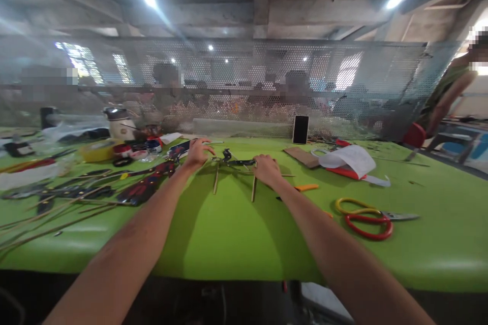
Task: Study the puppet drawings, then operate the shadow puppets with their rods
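In front of me on the green table lies a small black piece [240, 162] with thin wooden sticks, one stick [215, 180] slanting toward me at its left and another stick [253, 189] at its right. My right hand [267, 168] is closed on the right end of the black piece, where it meets the stick; the fingertips are partly hidden. To the left of the piece, my left hand [197, 153] is held with fingers curved and apart, with no object visible between them. An orange-handled cutter [307, 187] lies partly behind my right forearm.
Red-and-yellow scissors [368, 219] lie at right, behind them white paper [353, 160] and brown cardboard [302, 157]. A phone [301, 129] stands upright at the back. Dark pieces [143, 188], sticks, jars and a kettle [119, 124] crowd the left. A mesh screen [244, 86] rises behind; a person [450, 86] is at far right.
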`<act>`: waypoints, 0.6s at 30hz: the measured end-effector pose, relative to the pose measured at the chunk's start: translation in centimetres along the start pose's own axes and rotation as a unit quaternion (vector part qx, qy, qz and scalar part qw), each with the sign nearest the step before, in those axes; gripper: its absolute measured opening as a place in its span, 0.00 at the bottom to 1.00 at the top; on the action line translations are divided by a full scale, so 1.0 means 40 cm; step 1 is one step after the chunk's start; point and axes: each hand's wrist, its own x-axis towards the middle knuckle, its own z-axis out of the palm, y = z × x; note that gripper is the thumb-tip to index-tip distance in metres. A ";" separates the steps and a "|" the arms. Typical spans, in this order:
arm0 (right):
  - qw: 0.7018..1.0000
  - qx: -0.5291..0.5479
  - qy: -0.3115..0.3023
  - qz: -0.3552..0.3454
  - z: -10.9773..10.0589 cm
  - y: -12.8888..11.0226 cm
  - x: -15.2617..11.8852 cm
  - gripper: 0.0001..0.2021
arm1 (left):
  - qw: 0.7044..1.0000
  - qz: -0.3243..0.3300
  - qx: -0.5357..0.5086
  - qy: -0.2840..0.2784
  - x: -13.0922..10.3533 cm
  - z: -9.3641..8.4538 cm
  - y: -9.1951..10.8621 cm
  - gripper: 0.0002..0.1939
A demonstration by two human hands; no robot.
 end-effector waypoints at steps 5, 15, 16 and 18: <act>0.996 -0.018 0.084 -0.007 -0.015 0.001 -0.003 0.18 | 0.993 -0.077 0.005 0.090 -0.016 -0.011 -0.020 0.15; 0.995 -0.038 0.082 -0.038 -0.010 -0.018 -0.007 0.25 | 0.976 -0.164 0.064 0.131 -0.022 -0.049 0.045 0.22; 0.993 -0.039 0.099 -0.055 -0.014 -0.025 -0.009 0.26 | 0.976 -0.161 0.075 0.127 -0.024 -0.051 0.049 0.22; 0.984 -0.037 0.146 -0.094 -0.027 -0.037 -0.013 0.24 | 0.979 -0.144 0.094 0.110 -0.026 -0.052 0.053 0.23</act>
